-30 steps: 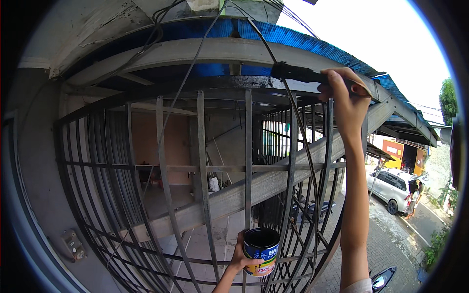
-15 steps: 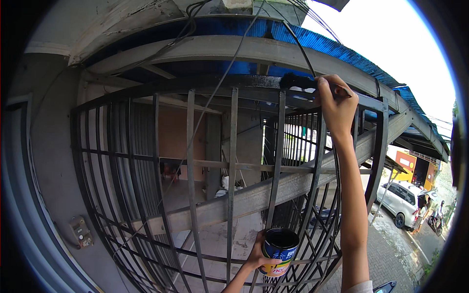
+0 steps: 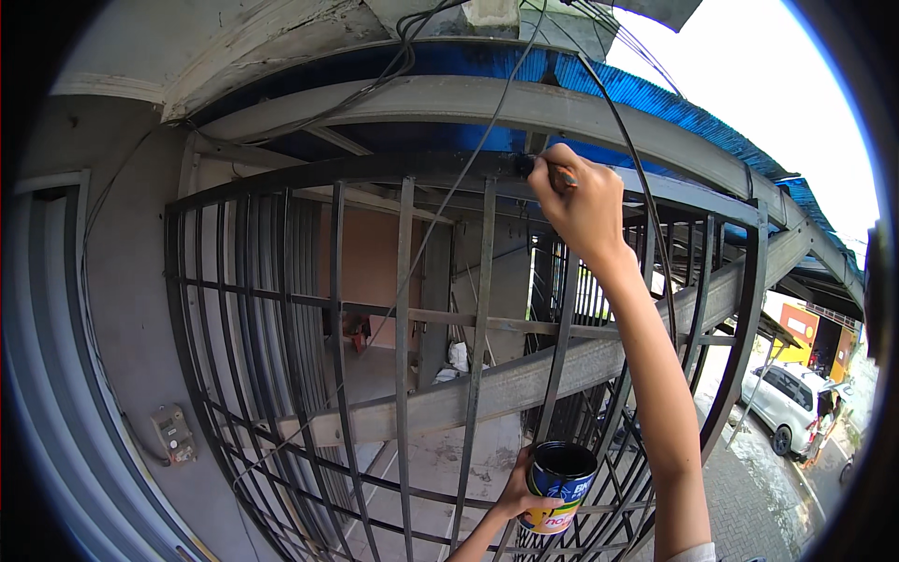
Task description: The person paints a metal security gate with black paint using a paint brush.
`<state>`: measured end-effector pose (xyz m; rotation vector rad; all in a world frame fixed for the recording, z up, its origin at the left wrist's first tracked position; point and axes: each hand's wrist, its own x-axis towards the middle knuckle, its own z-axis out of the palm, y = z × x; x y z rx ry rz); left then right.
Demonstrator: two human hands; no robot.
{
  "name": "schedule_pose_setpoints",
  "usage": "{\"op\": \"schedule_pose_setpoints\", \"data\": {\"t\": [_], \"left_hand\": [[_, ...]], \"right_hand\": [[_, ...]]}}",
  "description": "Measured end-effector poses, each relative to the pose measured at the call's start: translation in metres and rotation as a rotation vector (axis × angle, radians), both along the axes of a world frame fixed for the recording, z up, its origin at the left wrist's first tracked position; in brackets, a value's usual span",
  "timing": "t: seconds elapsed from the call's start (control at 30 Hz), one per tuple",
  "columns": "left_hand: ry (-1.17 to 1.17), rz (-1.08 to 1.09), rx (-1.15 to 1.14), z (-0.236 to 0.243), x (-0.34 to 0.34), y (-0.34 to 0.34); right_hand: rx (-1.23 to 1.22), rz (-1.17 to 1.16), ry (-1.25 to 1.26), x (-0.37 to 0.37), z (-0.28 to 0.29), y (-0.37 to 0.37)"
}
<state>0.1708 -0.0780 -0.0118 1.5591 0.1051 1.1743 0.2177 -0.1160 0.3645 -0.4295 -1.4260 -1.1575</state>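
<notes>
My right hand (image 3: 578,197) is raised, closed round a paintbrush (image 3: 527,166) whose dark bristles touch the top rail (image 3: 426,167) of a black metal grille; much of the brush is hidden behind my fingers. Below, my left hand (image 3: 523,492) grips an open paint can (image 3: 564,480) with a blue and yellow label and black paint in it. The grille's vertical bars (image 3: 484,281) run down behind both hands.
Cables (image 3: 468,159) hang across the grille. A grey beam (image 3: 375,421) slants behind it. Above is a blue corrugated awning (image 3: 646,84). A metal box (image 3: 173,434) and shutter (image 3: 47,309) are at left; a silver car (image 3: 782,403) and people are on the street at lower right.
My right hand and brush have moved left along the top rail, with the hand turned over the brush. The view has shifted, so the grille and can appear further right.
</notes>
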Motion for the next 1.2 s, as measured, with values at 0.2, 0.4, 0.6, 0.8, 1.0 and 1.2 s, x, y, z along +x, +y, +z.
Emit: {"op": "schedule_pose_setpoints", "data": {"t": [0.2,0.4,0.6,0.8,1.0,1.2], "left_hand": [[-0.034,-0.015,-0.026,0.005,0.000,-0.004],[0.008,0.056,0.035,0.005,-0.001,-0.004],[-0.007,-0.023,0.053,0.001,0.003,-0.001],[-0.030,0.006,0.019,0.008,-0.006,-0.003],[-0.023,-0.008,0.007,0.012,-0.002,-0.004],[-0.031,-0.018,-0.019,0.014,-0.001,-0.009]], "right_hand": [[-0.022,0.099,0.112,0.023,-0.001,0.007],[-0.007,0.130,0.048,0.011,-0.007,-0.005],[0.012,-0.032,0.138,0.044,-0.001,-0.020],[0.170,0.475,0.401,0.146,-0.007,-0.109],[0.206,0.350,0.753,0.293,-0.026,-0.141],[0.047,0.139,0.777,0.324,-0.051,-0.123]]}}
